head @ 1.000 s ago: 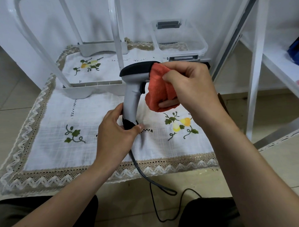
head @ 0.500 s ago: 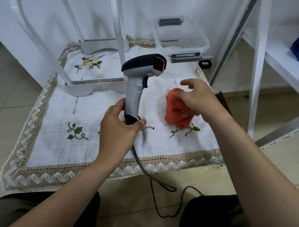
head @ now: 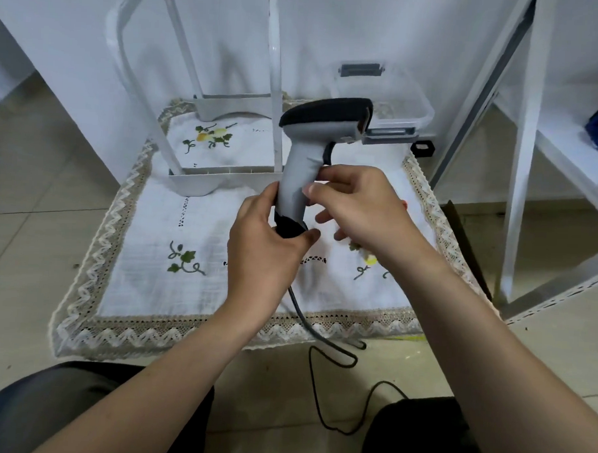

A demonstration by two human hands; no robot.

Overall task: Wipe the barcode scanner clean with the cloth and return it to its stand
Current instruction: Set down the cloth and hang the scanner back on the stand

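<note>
The barcode scanner (head: 326,119), grey with a black top and black butt, stands upright above the embroidered white tablecloth (head: 174,227). My left hand (head: 262,245) grips the lower end of its handle, where the black cable (head: 320,337) leaves. My right hand (head: 363,208) pinches the handle higher up between thumb and index finger, its other fingers spread. The orange cloth (head: 404,205) lies on the tablecloth behind my right hand; only a sliver shows.
A white plastic frame (head: 196,182) stands at the back left of the tablecloth. A clear plastic box (head: 399,104) and a small black object (head: 424,148) sit at the back right. White shelving posts (head: 523,167) rise on the right. The cable loops on the floor.
My right hand took the orange cloth off the scanner head, lowered it to the tablecloth, let it go and moved to the scanner's handle. My left hand kept its grip.
</note>
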